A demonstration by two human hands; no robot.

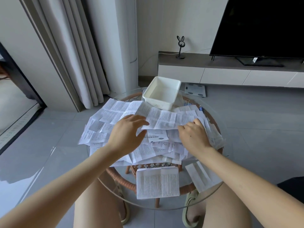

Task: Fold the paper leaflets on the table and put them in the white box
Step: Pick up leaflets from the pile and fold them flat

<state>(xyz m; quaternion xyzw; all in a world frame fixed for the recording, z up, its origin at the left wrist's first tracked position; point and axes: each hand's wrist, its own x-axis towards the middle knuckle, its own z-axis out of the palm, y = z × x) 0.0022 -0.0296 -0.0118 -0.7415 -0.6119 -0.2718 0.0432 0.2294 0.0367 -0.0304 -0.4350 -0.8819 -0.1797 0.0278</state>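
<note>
A heap of unfolded printed paper leaflets [115, 117] covers the round glass table [213, 199]. On top lies a long creased leaflet [167, 120]. My left hand [128, 134] hovers with spread fingers at its left end, fingertips touching the edge. My right hand [194, 135] pinches its right end between thumb and fingers. The white box [162, 92] stands empty at the table's far edge, just beyond the leaflet. A folded leaflet [158, 182] rests near the front edge, another [199, 176] to its right.
The table has a wicker frame [121, 180] under the glass. My knees and slippers show below it. A bathroom scale [195, 89] lies on the floor behind. Curtains stand at far left, a TV bench with a television at far right. Binder clips [188, 102] sit beside the box.
</note>
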